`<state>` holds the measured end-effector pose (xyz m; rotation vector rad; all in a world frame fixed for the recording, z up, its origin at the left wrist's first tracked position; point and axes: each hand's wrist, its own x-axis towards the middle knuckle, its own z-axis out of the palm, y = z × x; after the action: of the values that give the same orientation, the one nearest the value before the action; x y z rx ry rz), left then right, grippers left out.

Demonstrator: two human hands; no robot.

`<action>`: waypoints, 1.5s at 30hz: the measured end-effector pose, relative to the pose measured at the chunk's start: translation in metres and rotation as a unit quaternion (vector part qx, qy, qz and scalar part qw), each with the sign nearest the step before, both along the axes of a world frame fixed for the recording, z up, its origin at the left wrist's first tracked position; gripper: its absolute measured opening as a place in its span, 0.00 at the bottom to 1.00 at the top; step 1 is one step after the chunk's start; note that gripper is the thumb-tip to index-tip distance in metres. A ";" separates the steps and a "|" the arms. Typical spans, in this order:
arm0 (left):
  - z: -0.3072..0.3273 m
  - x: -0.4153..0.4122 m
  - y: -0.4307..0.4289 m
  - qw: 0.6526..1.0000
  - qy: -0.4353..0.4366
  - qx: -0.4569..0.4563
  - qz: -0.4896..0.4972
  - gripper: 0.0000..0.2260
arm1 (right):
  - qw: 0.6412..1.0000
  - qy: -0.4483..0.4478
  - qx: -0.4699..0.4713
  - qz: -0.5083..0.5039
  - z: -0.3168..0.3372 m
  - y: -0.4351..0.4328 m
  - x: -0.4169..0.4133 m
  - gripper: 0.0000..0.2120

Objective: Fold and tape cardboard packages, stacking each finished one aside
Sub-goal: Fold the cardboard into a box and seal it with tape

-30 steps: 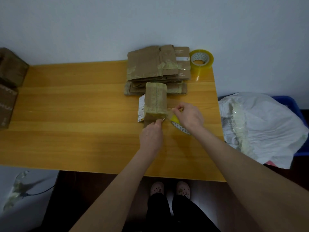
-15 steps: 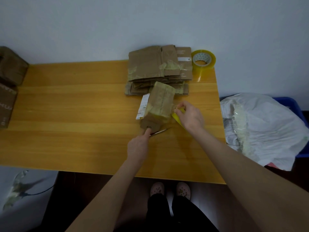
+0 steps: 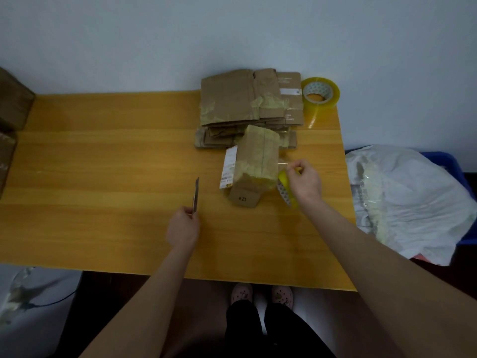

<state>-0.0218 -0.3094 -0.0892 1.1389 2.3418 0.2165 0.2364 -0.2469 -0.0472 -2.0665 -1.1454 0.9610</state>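
Observation:
A taped brown cardboard package (image 3: 254, 164) with a white label on its left side lies on the wooden table (image 3: 103, 156), a flap marked "12" facing me. My right hand (image 3: 304, 180) grips a yellow tape roll (image 3: 285, 188) just right of the package, with clear tape stretched to it. My left hand (image 3: 183, 226) is down-left of the package, apart from it, and pinches a slim knife (image 3: 196, 195) whose blade points away from me. A stack of flat and taped cardboard packages (image 3: 247, 109) sits behind the package by the wall.
A second yellow tape roll (image 3: 320, 93) stands at the table's back right corner. Brown boxes (image 3: 10, 112) sit at the left edge. A blue bin holding white plastic bags (image 3: 407, 197) stands right of the table. White plastic (image 3: 28, 301) lies lower left.
My left hand has drawn the knife away from the package to the left and toward me. The package has tilted slightly. My right hand has stayed beside it with the tape roll.

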 end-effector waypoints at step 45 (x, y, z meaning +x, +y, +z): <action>0.109 0.148 0.030 0.925 -0.222 0.221 -0.217 0.08 | 0.985 0.056 0.021 0.161 0.050 -0.048 0.038 0.31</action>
<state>0.1266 -0.2798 0.0193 1.5915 1.6334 0.7799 0.2747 -0.2946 0.0029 -1.8009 -1.4544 1.1762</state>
